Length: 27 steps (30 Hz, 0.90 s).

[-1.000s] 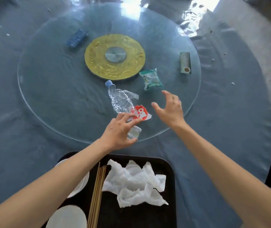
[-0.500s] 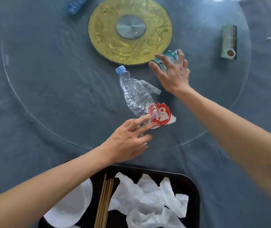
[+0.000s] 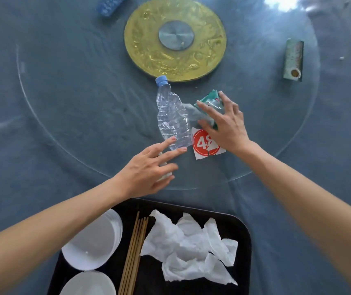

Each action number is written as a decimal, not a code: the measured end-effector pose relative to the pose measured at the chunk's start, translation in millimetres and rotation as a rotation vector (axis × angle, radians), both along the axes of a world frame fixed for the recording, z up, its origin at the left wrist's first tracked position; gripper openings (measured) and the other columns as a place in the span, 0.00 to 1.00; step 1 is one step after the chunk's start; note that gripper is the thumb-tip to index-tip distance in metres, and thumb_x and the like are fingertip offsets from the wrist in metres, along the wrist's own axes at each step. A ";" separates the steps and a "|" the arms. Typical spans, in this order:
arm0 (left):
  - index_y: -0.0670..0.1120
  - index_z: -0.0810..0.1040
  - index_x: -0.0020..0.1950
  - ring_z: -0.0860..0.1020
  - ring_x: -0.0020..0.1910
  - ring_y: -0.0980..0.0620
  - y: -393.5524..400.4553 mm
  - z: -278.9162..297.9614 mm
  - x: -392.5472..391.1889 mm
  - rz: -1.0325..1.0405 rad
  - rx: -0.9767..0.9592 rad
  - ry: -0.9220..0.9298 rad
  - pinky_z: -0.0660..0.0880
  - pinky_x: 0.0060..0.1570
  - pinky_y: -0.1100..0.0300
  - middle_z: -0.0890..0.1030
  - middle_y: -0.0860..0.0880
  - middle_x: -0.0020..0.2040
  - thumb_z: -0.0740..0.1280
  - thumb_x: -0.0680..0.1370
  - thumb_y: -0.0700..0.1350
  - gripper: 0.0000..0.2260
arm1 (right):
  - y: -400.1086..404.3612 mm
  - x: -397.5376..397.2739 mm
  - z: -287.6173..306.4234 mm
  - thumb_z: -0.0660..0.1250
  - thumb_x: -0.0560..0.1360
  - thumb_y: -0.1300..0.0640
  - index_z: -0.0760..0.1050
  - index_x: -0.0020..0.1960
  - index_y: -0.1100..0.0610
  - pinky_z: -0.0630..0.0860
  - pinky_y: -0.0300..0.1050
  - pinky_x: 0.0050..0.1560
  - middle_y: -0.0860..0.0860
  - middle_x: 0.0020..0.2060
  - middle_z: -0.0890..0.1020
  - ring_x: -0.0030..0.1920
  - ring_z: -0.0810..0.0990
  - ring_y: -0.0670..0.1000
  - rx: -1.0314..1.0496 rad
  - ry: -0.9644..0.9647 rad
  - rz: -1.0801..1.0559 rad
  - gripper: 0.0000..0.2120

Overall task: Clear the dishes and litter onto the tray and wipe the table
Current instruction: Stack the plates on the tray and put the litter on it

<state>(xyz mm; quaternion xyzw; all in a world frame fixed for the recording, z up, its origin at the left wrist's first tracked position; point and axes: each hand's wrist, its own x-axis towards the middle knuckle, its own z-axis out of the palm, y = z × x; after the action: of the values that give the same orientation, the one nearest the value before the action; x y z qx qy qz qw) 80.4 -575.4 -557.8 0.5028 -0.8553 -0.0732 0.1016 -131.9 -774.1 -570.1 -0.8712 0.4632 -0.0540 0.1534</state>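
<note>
The round glass turntable [image 3: 63, 116] carried a crushed clear plastic bottle [image 3: 173, 118] lying beside a torn red-and-white paper label [image 3: 202, 145]. At the near edge sat the black rectangular tray [image 3: 242, 241], holding crumpled white napkins [image 3: 189, 245]. The right hand [image 3: 223, 124] clutched a small green plastic packet [image 3: 209, 99]; the left hand [image 3: 149, 169], fingers spread, touched the bottle's base.

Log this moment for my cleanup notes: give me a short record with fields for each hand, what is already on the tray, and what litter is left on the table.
left hand: open, fingers on the base of the plastic bottle
right hand: fingers around a green packet
tray: white plates, chopsticks, crumpled tissues
litter left on table: bottle, red sticker, blue packet, grey-green box, small crumbs
</note>
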 end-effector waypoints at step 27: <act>0.49 0.82 0.56 0.69 0.73 0.47 192.7 41.7 -87.2 0.385 0.168 0.487 0.72 0.68 0.52 0.70 0.48 0.74 0.70 0.76 0.51 0.10 | 330.4 -116.4 88.4 0.70 0.80 0.62 0.85 0.53 0.57 0.78 0.37 0.53 0.45 0.52 0.84 0.51 0.82 0.44 0.144 -0.560 -0.453 0.05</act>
<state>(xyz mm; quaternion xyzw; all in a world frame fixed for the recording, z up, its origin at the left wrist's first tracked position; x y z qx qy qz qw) -6.8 -382.7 -516.1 0.6299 -0.6859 -0.2412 0.2732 -248.3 -443.7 -481.7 -0.6850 0.5870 -0.2901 0.3193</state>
